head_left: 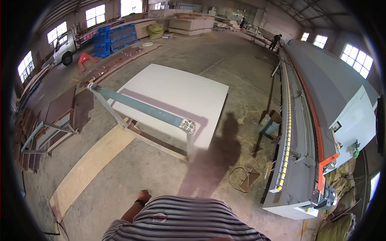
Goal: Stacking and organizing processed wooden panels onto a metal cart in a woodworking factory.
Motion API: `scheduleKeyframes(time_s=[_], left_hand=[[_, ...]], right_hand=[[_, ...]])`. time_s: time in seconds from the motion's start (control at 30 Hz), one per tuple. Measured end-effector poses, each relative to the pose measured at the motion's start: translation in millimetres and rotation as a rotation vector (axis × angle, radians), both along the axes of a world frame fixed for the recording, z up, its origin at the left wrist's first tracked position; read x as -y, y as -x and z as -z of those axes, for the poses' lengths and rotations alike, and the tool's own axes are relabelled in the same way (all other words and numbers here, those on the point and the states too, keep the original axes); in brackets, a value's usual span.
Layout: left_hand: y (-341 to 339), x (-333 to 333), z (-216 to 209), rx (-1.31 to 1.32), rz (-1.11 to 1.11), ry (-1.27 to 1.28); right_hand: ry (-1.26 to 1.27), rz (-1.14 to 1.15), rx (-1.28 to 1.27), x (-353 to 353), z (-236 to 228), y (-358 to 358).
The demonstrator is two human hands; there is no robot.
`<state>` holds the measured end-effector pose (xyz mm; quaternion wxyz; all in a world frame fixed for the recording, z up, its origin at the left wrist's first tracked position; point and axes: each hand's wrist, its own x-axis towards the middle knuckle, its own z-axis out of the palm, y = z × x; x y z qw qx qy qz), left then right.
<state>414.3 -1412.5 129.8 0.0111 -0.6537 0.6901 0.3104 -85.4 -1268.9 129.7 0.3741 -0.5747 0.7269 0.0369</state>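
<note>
My left hand [144,195] hangs at my left side with its fingers curled in, and nothing shows in it. A dark band circles its wrist. My right hand is out of view; a sliver of skin shows at the lower edge. Ahead of me stands a metal frame with a teal roller bar [140,106] across its top. Beyond and partly under that bar lies a large white board [177,84], raised off the floor. A long tan wooden strip [90,166] lies on the floor to the left, well apart from my hand.
At right runs a long machine [295,132] with a yellow-and-white roller row, orange rail and motor. A bucket [273,117] stands beside it. Brown boards [60,106], blue pallets [114,40] and a white truck [64,46] are at left. A person [276,41] bends far off.
</note>
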Motion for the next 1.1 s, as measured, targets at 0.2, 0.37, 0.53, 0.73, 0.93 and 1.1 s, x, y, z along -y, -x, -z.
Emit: scheduleKeyframes(time_s=[0.2, 0.37, 0.53, 0.73, 0.93, 1.1], left_hand=[[-20.8, -18.4, 3.2, -0.108, -0.203, -0.032], [-1.0, -4.3, -3.7, -0.024, -0.121, -0.091], [-4.0, -16.6, -26.2, -0.060, -0.238, -0.150], [-11.2, -27.0, -25.3, -0.084, -0.245, -0.130], [-11.8, -29.7, -38.6, -0.034, -0.147, -0.148], [-16.0, -16.2, -7.7, -0.007, -0.179, -0.134]], right_hand=[[0.001, -0.001, 0.002, 12.6, -5.0, -8.3], [-0.011, 0.038, -0.007, 21.5, -6.5, -5.4], [-0.032, -0.016, -0.020, 42.6, -3.4, -11.8], [-0.037, -0.047, -0.020, 58.3, 0.6, -16.7], [-0.043, -0.050, -0.022, 52.3, 3.2, -15.2], [-0.018, -0.018, -0.006, 32.3, -8.4, -5.5]])
